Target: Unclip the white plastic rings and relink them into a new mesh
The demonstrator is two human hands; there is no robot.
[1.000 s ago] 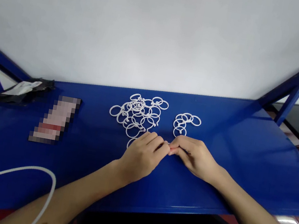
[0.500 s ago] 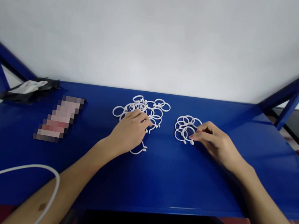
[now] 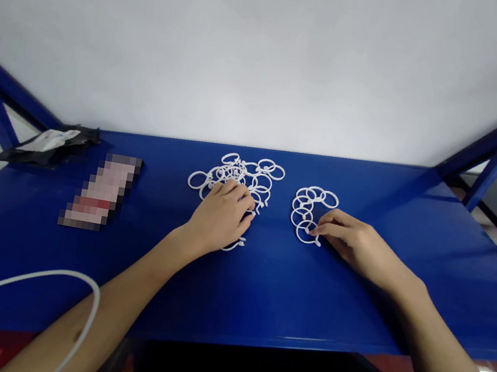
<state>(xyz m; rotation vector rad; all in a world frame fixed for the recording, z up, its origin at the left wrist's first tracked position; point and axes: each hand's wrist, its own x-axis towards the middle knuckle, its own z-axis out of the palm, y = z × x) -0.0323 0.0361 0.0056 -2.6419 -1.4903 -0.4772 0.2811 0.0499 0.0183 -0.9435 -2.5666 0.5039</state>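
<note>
A: Location of the white rings (image 3: pixel 234 174)?

B: On the desk (image 3: pixel 268 292): heaped under and beyond the left hand (image 3: pixel 220 216), overlapping in a curved row (image 3: pixel 302 206) beside the right hand (image 3: pixel 349 239).

A: Condition of the hands?

B: Left: loosely curled over the rings. Right: shaped to a pinch at the end ring (image 3: pixel 306 242). Cannot tell whether gripping, either side.

A: Expected handling?

B: Judged light, springy, fairly smooth; liable to snag at the knobbed ends (image 3: pixel 242 243). Best pinched opposite those ends.

The blue tabletop (image 3: pixel 256 306) stretched across the middle of the frame. On it lay a tangled pile of white rings (image 3: pixel 237 175) at centre, a smaller overlapping curve of rings (image 3: pixel 302 212) right of centre, a pixelated flat item (image 3: pixel 102 191) left of centre and a black packet (image 3: pixel 23 155) farther left.
</note>
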